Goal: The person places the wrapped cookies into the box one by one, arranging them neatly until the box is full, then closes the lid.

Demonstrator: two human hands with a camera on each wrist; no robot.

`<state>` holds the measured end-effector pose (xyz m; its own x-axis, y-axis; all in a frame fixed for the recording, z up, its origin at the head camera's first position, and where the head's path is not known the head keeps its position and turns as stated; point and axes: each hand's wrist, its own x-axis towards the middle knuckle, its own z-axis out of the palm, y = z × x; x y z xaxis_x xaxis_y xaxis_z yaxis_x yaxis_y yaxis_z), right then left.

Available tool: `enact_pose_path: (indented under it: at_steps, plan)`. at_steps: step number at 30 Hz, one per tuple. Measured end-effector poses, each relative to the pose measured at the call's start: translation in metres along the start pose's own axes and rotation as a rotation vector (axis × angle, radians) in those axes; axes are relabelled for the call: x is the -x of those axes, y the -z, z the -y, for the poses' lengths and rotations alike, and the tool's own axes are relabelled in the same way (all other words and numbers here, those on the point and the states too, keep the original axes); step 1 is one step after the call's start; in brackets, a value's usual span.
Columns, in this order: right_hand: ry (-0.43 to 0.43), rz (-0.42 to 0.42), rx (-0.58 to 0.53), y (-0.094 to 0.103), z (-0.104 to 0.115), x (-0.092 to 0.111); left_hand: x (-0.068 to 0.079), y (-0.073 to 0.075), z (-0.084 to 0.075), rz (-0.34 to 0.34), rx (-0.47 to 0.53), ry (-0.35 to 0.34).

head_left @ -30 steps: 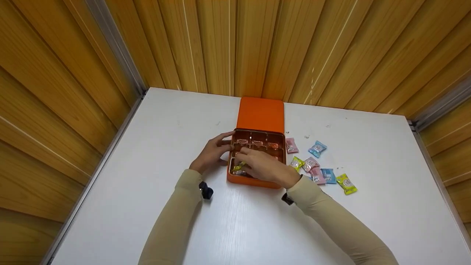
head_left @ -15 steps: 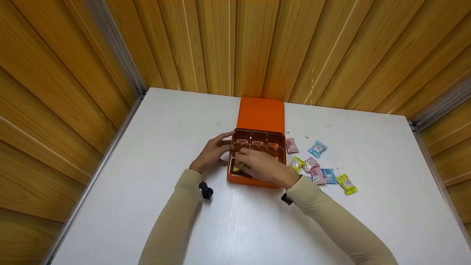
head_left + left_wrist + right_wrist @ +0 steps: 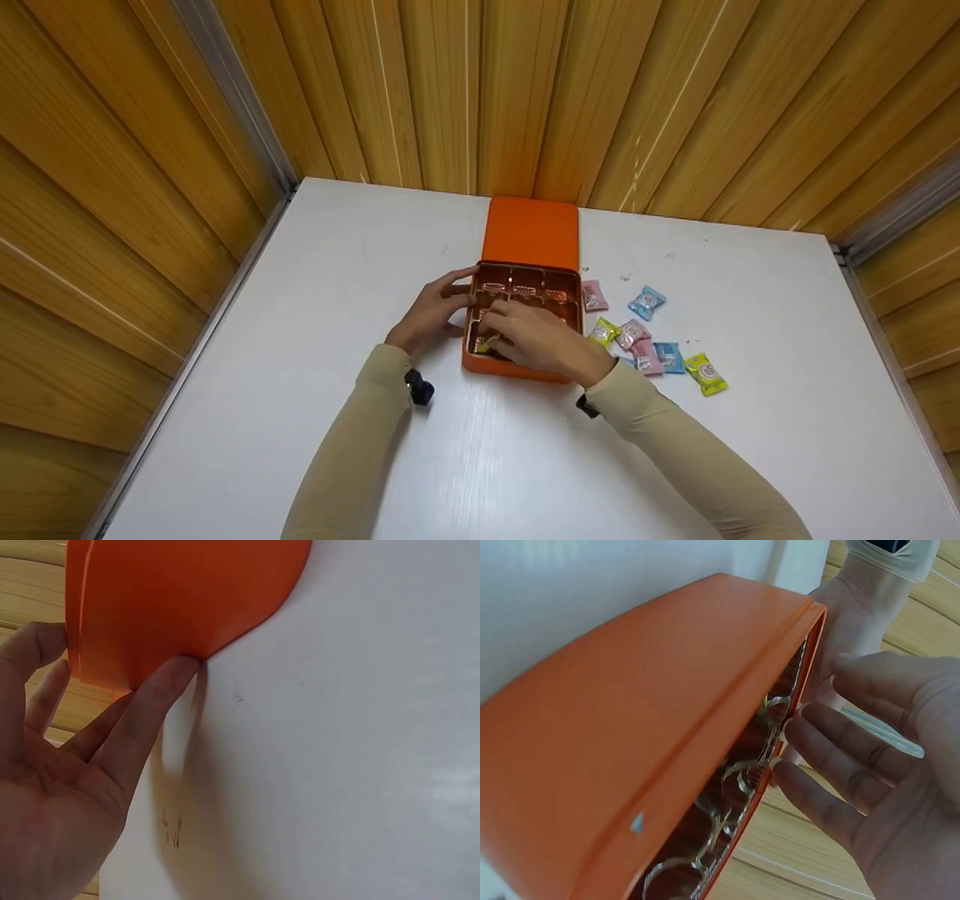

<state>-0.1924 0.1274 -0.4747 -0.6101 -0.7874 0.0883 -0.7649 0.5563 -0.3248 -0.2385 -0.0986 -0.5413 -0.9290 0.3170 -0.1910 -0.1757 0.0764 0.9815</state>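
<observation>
An orange tin (image 3: 517, 369) stands on the white table, its inside divided into compartments by a clear plastic tray. My left hand (image 3: 433, 311) rests its fingertips against the tin's left side; the left wrist view shows thumb and fingers pressing the orange wall (image 3: 172, 607). Over the tin's front part is my right hand (image 3: 536, 335), fingers pointing down into it. In the right wrist view its fingers (image 3: 832, 765) are spread loosely by the rim, with nothing seen between them. A yellow-wrapped candy (image 3: 482, 345) shows in the front-left compartment under these fingertips, partly hidden.
The orange lid (image 3: 531, 232) lies behind the tin. Right of it are several wrapped candies: pink (image 3: 594, 296), blue (image 3: 647, 303) and yellow (image 3: 706, 374) ones, some overlapping. Wood-panelled walls (image 3: 525, 97) enclose the table (image 3: 360, 247).
The yellow candy sits slightly lower in the front-left compartment than a second ago. My right fingers have barely shifted over it, and my left hand stays at the tin's side.
</observation>
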Motion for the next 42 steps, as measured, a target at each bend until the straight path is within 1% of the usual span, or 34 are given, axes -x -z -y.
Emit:
enact_pose_path:
  at_steps: [5,9,16,23,33,38,42]
  plan:
    - [0.005,-0.031,0.061,0.000,-0.002,0.003,0.000,0.001,0.000,0.004,-0.003,0.003]
    - [0.008,-0.067,0.080,0.002,-0.006,0.006,-0.001,0.001,0.001,0.005,-0.002,0.008]
    - [-0.046,-0.091,0.096,0.006,-0.013,0.013,-0.002,0.001,0.001,-0.001,-0.034,-0.005]
    - [-0.049,-0.140,0.127,0.008,-0.022,0.024,-0.002,0.000,0.002,-0.008,-0.034,0.004]
    - [-0.135,-0.181,0.086,0.013,-0.032,0.035,-0.001,-0.001,0.003,-0.016,-0.011,0.008]
    - [-0.161,-0.229,0.084,0.018,-0.038,0.044,-0.001,-0.001,0.003,-0.020,-0.018,0.002]
    - [-0.190,-0.266,0.058,0.021,-0.045,0.053,-0.001,-0.001,0.002,-0.017,-0.016,0.003]
